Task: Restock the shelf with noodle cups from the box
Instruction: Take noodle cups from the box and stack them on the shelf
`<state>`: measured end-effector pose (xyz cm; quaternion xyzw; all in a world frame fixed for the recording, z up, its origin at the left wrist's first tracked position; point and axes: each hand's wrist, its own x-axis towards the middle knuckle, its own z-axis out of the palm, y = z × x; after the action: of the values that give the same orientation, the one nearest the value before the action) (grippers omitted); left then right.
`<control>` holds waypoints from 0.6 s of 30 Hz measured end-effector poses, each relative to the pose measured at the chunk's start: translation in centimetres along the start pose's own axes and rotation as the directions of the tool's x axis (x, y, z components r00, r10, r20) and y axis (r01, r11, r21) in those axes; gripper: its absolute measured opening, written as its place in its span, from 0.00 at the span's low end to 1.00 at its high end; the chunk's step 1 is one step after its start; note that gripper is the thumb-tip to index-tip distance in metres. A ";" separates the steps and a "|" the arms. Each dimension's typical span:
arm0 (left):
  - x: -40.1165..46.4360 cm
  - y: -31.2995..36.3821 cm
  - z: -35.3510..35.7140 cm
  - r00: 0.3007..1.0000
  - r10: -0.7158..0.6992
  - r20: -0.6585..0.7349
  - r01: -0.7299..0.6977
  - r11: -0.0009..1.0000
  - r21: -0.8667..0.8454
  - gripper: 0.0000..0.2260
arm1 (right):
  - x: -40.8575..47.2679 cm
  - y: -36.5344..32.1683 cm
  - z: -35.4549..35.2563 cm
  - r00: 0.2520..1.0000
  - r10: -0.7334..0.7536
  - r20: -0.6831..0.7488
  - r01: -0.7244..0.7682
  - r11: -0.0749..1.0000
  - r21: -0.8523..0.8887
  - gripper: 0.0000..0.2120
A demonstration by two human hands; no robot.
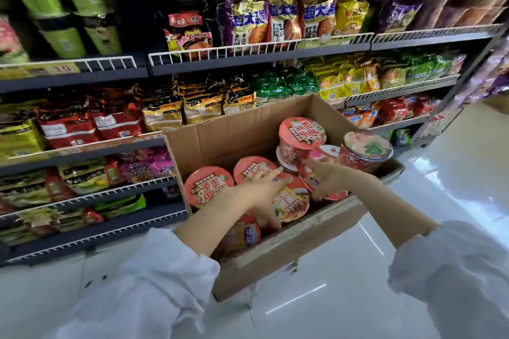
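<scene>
While I am reaching both hands into the cardboard box, left hand and right hand are curling round tilted noodle cups; I am seeking firm rim grips.

Green tubs stand at the top left. Red packets, gold packets and green packets sit behind white wire rails. The white floor shines.
</scene>
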<state>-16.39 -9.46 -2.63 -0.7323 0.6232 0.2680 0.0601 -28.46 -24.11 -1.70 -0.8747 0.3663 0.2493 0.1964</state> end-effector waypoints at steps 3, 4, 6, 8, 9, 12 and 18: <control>0.4 0.8 -0.1 0.996 -0.089 -0.002 0.089 0.995 -0.036 0.50 | 0.9 0.9 -0.7 0.991 -0.105 0.078 0.108 0.994 -0.032 0.54; 0.3 1.0 -0.2 0.994 -0.113 0.000 0.113 0.990 -0.084 0.50 | 1.1 1.1 -0.8 0.987 -0.133 0.089 0.137 0.989 -0.046 0.54; -0.2 1.3 -0.3 0.986 -0.166 -0.031 0.157 0.969 -0.193 0.48 | 1.6 1.4 -1.0 0.980 -0.179 0.084 0.185 0.981 -0.059 0.55; -0.6 1.2 -0.5 0.966 -0.237 -0.099 0.197 0.931 -0.309 0.45 | 1.8 1.5 -1.1 0.975 -0.218 0.042 0.221 0.972 -0.085 0.55; -0.9 1.0 -0.7 0.949 -0.285 -0.133 0.216 0.899 -0.382 0.44 | 1.9 1.5 -1.1 0.974 -0.227 0.012 0.227 0.968 -0.104 0.54; -2.2 0.4 -1.6 0.876 -0.416 -0.245 0.213 0.789 -0.576 0.38 | 1.2 0.5 -1.9 0.958 -0.262 -0.116 0.249 0.962 -0.112 0.52; -5.4 -2.1 -3.3 0.655 -0.582 -0.482 0.146 0.723 -0.675 0.37 | -0.3 -4.3 -4.0 0.871 -0.364 -0.330 0.359 0.930 -0.078 0.50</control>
<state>-13.81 -5.65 2.22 -0.8738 0.3181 0.1458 -0.3377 -24.31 -23.26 2.35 -0.9588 0.2228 0.0567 0.1671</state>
